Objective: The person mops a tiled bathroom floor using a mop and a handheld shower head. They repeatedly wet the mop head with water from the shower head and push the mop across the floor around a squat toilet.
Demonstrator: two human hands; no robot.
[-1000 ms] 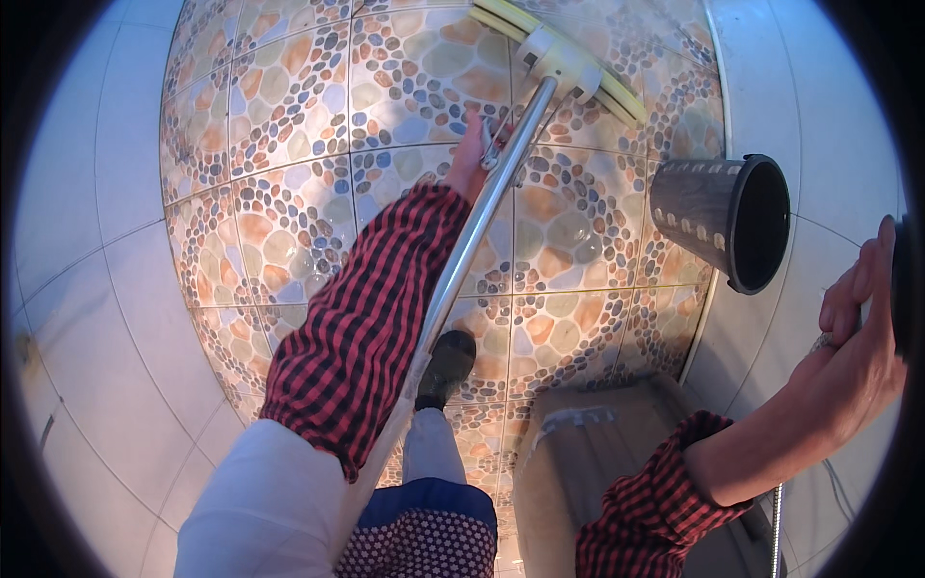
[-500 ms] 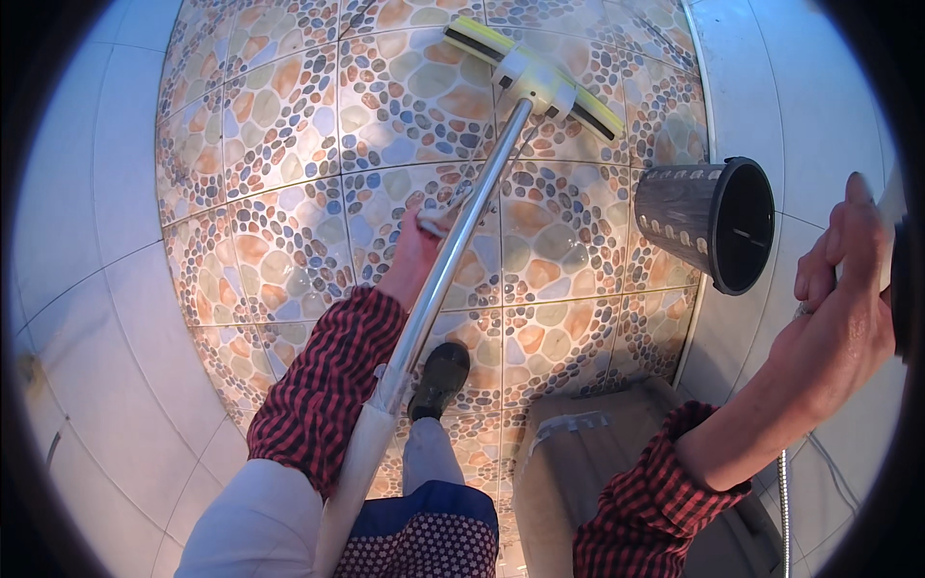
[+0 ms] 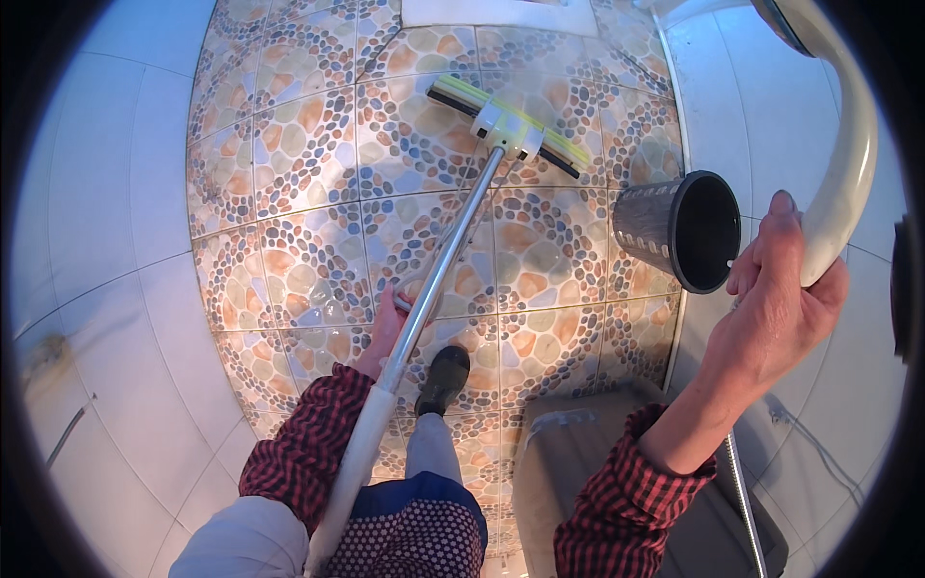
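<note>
A sponge mop slants across the view, its yellow-green double head [image 3: 506, 127] on the tiled floor. Its silver pole [image 3: 445, 258] runs down toward me, and the white lower grip lies along my left forearm. Fingers of my left hand [image 3: 386, 328] are wrapped round a grey lever beside the pole; the pole partly hides them. At the right, my right hand [image 3: 776, 294] is closed round the curved handle of a white shower head [image 3: 853, 164]. Its round face is cut off at the top edge. I cannot tell whether water is coming out.
A dark bin [image 3: 665, 231] lies on its side with its mouth facing right, near the right wall. Below it stands a large brown-grey container [image 3: 568, 462]. A metal hose [image 3: 744, 506] hangs at the lower right. My dark boot [image 3: 444, 379] is on the pebble-patterned floor [image 3: 299, 279].
My view has shifted, showing more of the far floor. The mop head and left hand sit lower in the picture. My right hand has come left, with the shower head's curved neck now visible.
</note>
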